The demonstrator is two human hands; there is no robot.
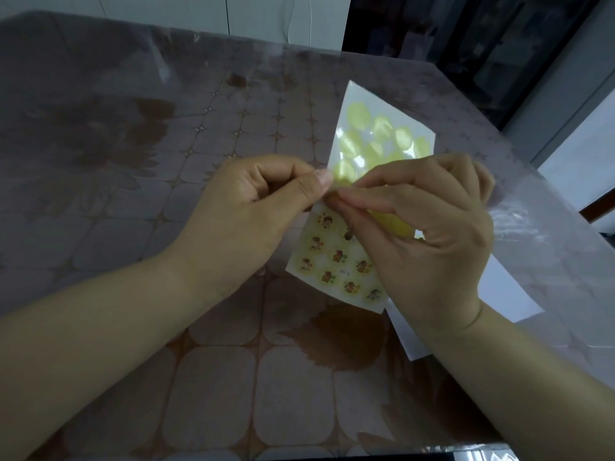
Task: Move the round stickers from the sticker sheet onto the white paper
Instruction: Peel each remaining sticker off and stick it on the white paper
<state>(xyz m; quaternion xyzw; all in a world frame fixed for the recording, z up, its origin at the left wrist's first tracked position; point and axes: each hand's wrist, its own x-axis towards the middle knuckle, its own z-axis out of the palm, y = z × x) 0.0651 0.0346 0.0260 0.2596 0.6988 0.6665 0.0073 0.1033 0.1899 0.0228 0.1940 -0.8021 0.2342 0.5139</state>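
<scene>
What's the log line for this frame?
peeling | left hand pinches sticker sheet | right hand pinches same sheet | white paper on table

Sticker sheet point(336, 261) sits between left hand point(253, 211) and right hand point(432, 234); white paper point(506, 294) lies beneath it on the surface point(149, 227).

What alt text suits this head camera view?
Left hand pinches the edge of a sticker sheet while the right hand pinches at one of its round stickers. White paper lies on the patterned table beneath the right wrist.
</scene>
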